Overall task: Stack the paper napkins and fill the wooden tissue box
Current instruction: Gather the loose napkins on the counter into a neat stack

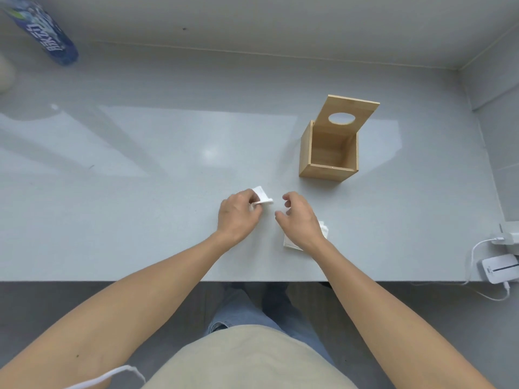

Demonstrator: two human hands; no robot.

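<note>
Now left hand (238,217) pinching a folded napkin (262,198) in a tight grip above the desk (140,192), right hand (302,220) loosely curled and empty over the napkin stack (292,244), open wooden tissue box (327,148) beyond.

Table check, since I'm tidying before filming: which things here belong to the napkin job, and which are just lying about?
For the job:
- wooden box, lid open
- napkin pinched in the left hand
- napkins on the table, under the right hand

Lying about:
- blue bottle, far left
- white device with its cable, right edge
- white adapter, right edge
</note>
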